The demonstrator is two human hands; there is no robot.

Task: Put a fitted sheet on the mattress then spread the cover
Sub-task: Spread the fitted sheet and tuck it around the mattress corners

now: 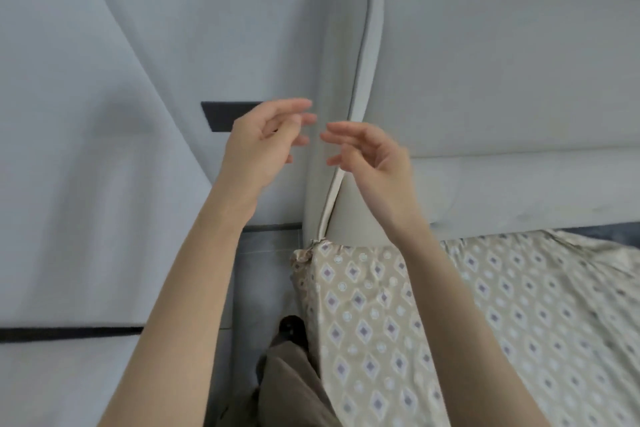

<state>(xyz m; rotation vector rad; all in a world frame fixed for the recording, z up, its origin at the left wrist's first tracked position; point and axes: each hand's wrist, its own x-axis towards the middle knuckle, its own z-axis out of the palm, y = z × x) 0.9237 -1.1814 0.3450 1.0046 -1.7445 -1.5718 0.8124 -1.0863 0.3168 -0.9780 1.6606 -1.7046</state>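
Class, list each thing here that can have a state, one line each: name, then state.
Left hand: raised, fingers loosely curled, holding nothing.
Right hand: raised, fingers relaxed, holding nothing.
Sheet: fitted over the near corner, slightly wrinkled.
Headboard: upright behind the sheet.

The left hand and right hand lead into bare forearms. Well below the fingers, loose brown trousers end at a dark shoe or sock.

The fitted sheet lies on the mattress at lower right, the headboard behind it, the wall to the left
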